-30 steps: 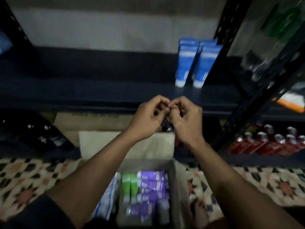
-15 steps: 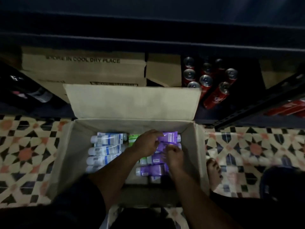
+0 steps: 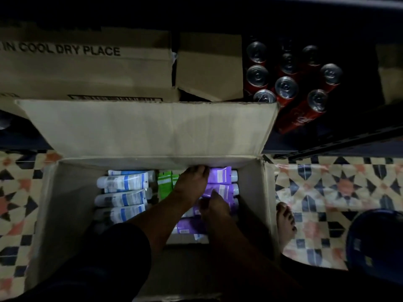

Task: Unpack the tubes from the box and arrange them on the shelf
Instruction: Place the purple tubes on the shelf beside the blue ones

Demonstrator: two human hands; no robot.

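Fingers of the left hand (image 3: 192, 182) curl over the crimped end of a purple tube (image 3: 222, 175) at the far side of the open cardboard box (image 3: 150, 129). Right hand (image 3: 216, 207) rests on other purple tubes (image 3: 188, 228) beside it; its grip cannot be told. Blue-white tubes (image 3: 122, 182) and green tubes (image 3: 164, 184) lie alongside, left of the hands, inside the box

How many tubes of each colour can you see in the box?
Blue-and-white tubes: 4
Green tubes: 2
Purple tubes: 4
Total: 10 showing; the left hand and right hand may hide more.
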